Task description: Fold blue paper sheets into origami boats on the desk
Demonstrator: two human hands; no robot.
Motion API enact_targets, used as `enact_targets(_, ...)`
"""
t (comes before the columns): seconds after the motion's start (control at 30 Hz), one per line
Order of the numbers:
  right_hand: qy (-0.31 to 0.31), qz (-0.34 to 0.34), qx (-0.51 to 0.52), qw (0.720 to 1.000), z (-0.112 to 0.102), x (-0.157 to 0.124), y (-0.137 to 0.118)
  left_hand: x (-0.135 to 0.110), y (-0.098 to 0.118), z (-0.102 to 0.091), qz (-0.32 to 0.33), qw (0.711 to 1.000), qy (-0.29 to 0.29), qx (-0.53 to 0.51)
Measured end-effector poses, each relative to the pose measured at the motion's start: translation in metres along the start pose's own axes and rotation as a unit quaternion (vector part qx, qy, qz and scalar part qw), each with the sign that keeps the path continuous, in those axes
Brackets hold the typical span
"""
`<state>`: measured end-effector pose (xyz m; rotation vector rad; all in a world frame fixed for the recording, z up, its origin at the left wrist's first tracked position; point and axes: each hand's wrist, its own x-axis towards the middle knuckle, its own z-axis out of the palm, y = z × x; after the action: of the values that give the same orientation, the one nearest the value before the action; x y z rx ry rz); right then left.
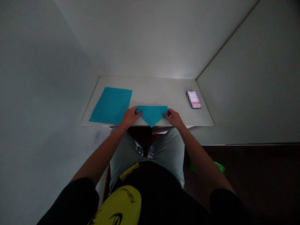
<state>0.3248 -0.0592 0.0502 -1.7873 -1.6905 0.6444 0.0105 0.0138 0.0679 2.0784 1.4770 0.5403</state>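
One folded paper (pixel 152 114), blue, pointed below

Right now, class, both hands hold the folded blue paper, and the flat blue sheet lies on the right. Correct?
Not quite: the head view shows the flat blue sheet lying on the left. The left hand and right hand do hold the folded blue paper.

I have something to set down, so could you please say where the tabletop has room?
Bare tabletop lies between the right hand and smartphone, and from the folded blue paper back to the wall. It is crowded front left, where the left hand is beside the blue sheet.
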Motion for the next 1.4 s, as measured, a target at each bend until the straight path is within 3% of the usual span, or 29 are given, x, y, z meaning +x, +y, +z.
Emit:
enact_targets(0.1, 0.037, 0.001, -0.071, 0.997, 0.012, 0.0, 0.007, -0.006, -0.004, 0.013, 0.0, 0.997, 0.053, 0.055)
enact_targets(0.2, 0.074, -0.073, -0.087, 0.991, 0.015, -0.006, 0.009, -0.016, -0.01, 0.021, 0.056, 0.99, 0.1, 0.079)
enact_targets(0.37, -0.015, -0.196, -0.124, 0.973, 0.011, -0.016, 0.012, -0.027, -0.025, 0.023, 0.19, 0.98, 0.013, 0.061)
enact_targets(0.63, -0.053, -0.228, -0.161, 0.959, 0.003, -0.029, 0.023, -0.047, -0.056, 0.009, 0.286, 0.952, -0.099, 0.052)
enact_targets(0.77, -0.068, -0.238, -0.171, 0.954, -0.003, -0.035, 0.025, -0.044, -0.059, 0.006, 0.277, 0.954, -0.109, 0.033)
enact_targets(0.9, -0.072, -0.245, -0.174, 0.951, -0.006, -0.04, 0.026, -0.031, -0.048, 0.008, 0.249, 0.963, -0.104, 0.017)
enact_targets(1.17, -0.082, -0.23, -0.185, 0.952, -0.009, -0.053, 0.036, -0.024, -0.023, 0.019, 0.086, 0.995, 0.011, 0.043)
enact_targets(1.27, -0.083, -0.223, -0.174, 0.956, -0.009, -0.058, 0.04, -0.024, -0.02, 0.022, 0.048, 0.997, 0.021, 0.058)
enact_targets(1.4, -0.086, -0.198, -0.137, 0.967, -0.01, -0.056, 0.038, -0.021, -0.024, 0.023, 0.043, 0.997, 0.007, 0.065)
